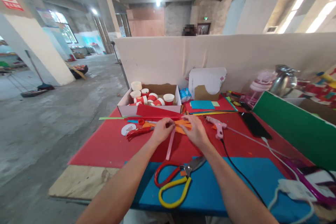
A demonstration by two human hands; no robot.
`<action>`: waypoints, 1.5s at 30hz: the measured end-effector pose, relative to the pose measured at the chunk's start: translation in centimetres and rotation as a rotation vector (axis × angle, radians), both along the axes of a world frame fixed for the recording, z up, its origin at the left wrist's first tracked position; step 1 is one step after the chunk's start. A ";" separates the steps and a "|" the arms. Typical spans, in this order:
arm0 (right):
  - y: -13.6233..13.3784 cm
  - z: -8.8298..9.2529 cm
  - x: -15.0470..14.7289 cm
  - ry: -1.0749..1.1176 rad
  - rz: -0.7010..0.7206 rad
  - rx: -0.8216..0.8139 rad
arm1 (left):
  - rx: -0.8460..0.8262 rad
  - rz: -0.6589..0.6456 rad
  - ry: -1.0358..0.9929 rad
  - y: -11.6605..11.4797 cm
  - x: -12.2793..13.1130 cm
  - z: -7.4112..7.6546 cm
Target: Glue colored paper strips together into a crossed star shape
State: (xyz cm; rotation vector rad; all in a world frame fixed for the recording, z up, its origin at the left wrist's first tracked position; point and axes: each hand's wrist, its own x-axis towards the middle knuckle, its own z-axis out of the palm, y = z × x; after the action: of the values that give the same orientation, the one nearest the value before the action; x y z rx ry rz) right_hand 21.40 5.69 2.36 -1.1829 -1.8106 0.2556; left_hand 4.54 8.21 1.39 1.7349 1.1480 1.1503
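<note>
My left hand [163, 130] is closed in a pinch on the top end of a narrow pink paper strip [170, 146], which hangs down toward me. Beside it, my right hand [195, 131] has its thumb and fingers apart over orange paper pieces [181, 128] on the red table; contact with the paper is hard to tell. Large scissors [187, 170] with one red and one yellow handle lie nearer to me. A pink glue gun [218, 126] rests right of my right hand. Left of my hands lie a red-handled tool [136, 132] and a white disc [128, 129].
Behind my hands stands a white box [149, 111] of red and white paper cups. Blue sheet [244, 171] covers the table's near side. At right are a black phone [254, 125], a green board [294, 129] and a white power strip [301, 190] with cables.
</note>
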 end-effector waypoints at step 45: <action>0.3 -2.2 -2.1 1.022 0.128 -0.731 | -0.506 -0.052 -0.666 -0.9 1.7 -1.1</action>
State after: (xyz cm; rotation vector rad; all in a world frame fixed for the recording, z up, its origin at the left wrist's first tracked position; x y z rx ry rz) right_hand 19.35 6.03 0.12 -1.0704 -0.8653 1.4012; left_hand 6.22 7.35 0.32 0.8885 0.8629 1.1518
